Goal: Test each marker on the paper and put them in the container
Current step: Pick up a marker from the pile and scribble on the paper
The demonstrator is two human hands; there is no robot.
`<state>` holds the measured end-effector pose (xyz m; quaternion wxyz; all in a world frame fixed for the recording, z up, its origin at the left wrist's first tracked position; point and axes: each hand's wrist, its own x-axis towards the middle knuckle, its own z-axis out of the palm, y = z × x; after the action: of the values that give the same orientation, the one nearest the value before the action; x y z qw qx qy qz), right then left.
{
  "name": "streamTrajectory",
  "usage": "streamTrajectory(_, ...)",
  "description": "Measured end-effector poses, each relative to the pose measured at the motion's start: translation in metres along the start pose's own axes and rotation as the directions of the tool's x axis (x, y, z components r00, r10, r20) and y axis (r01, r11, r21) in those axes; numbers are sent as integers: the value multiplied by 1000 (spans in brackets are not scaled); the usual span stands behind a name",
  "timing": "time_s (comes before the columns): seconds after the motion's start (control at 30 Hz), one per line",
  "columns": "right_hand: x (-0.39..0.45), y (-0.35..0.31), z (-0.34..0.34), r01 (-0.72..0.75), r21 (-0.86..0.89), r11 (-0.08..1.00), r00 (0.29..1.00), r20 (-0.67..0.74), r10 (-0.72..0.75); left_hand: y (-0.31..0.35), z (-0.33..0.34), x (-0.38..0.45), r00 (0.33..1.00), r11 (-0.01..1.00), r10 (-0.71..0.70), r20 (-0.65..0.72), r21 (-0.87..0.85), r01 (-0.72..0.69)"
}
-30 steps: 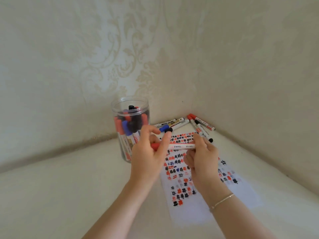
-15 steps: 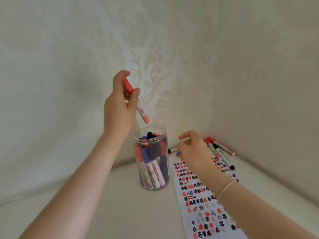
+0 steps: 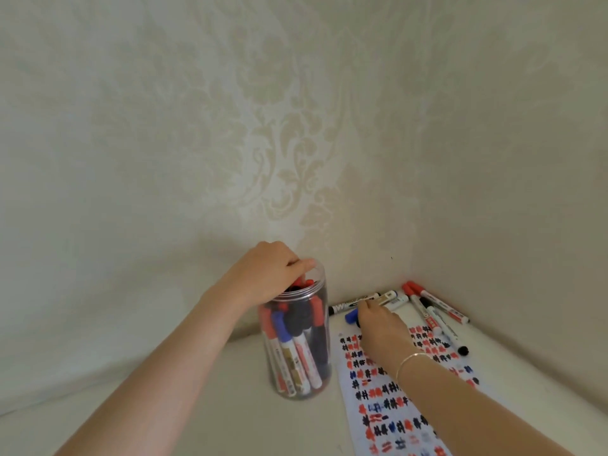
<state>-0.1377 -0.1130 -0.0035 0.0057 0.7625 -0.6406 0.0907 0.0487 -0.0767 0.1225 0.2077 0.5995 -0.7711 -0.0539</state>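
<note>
The container [image 3: 296,340] stood on the bench, mostly filled. The left hand [image 3: 273,271] lowered a red marker [image 3: 301,284] into its mouth, fingers curled around it. The right hand [image 3: 378,324] pinched a blue marker [image 3: 352,315] beside the paper [image 3: 394,406]. Several markers [image 3: 434,311] remained untested, by judgement.

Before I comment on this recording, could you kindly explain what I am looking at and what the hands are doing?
There is no machine here: a person wears a camera on the head, which looks forward and down at their own two hands. The left hand is at the mouth of a clear container full of markers, its fingers on a red marker at the top; whether the grip is closed is hidden. The right hand reaches to the loose markers in the corner and touches a blue-capped marker. A paper covered in red, blue and black test marks lies on the pale surface.
</note>
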Motion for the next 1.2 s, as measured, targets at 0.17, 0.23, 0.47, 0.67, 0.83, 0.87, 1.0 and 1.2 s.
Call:
streamTrajectory(0.17, 20, 8, 10, 80, -251, 965, 995, -34, -92, -1, 2, 2, 998, 999, 51, -47, 16, -50)
streamTrajectory(0.23, 25, 9, 12, 124, -321, 939, 990, -23, -138, 0, 2, 0, 999, 999, 23, -45, 39, -21)
streamTrajectory(0.47, 19, 10, -18, 204, -141, 969, 949, -215, -231, 2, 5, -4, 995, 996, 16, -100, -85, -25)
streamTrajectory(0.67, -38, -3, -78, 238, 794, 560, 948, -315, 43, 15, 11, -34, 557, 901, 400, -728, 201, -384)
streamTrajectory(0.83, -75, 9, -99, 215, 781, 586, 975, -142, -169, 50, 41, -57, 720, 707, 666, -197, 477, -523)
streamTrajectory(0.87, -81, 12, -103, 212, 741, 638, 975, -113, -192, 53, 47, -58, 778, 726, 618, -111, 461, -511)
streamTrajectory(1.0, -97, 28, -115, 89, 639, 764, 983, 65, -170, 60, 53, -63, 867, 760, 497, 42, 461, -458)
streamTrajectory(1.2, -112, 62, -124, -190, 824, 533, 976, 219, 9, 60, 65, -73, 935, 947, 316, 160, -113, -301)
